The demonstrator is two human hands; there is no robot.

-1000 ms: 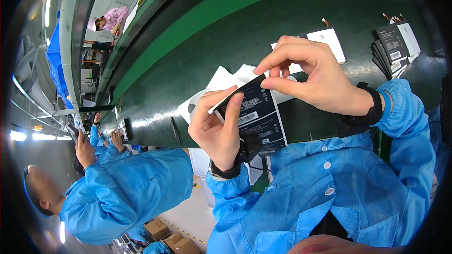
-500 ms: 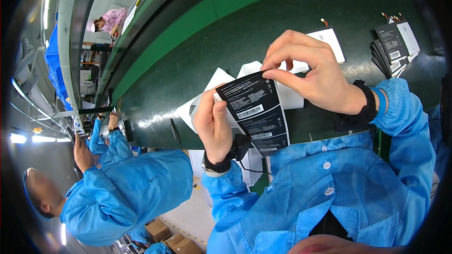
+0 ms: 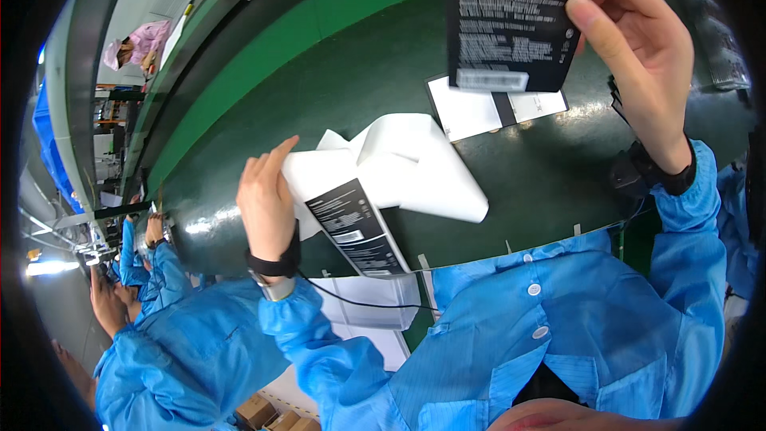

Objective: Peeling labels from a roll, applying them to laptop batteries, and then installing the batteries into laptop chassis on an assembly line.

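My right hand is raised at the upper right, thumb and fingers pinching the right edge of a black label. This label hangs clear of its backing and has pale print and a barcode. At the left, my left hand holds the edge of a label strip, its thumb partly hidden. More black labels sit on the lower part of that strip, above the bench's near edge. Behind the raised label lies a flat white pack with a dark band across it.
Curled white backing paper lies on the dark green bench. A blurred stack of packs stands at the far right. A person in a blue coat works close by on my left. A translucent bin sits below the bench edge.
The black label has come away from the strip, and my right hand has carried it up and to the right. My left hand has moved left with the strip. The view has shifted.
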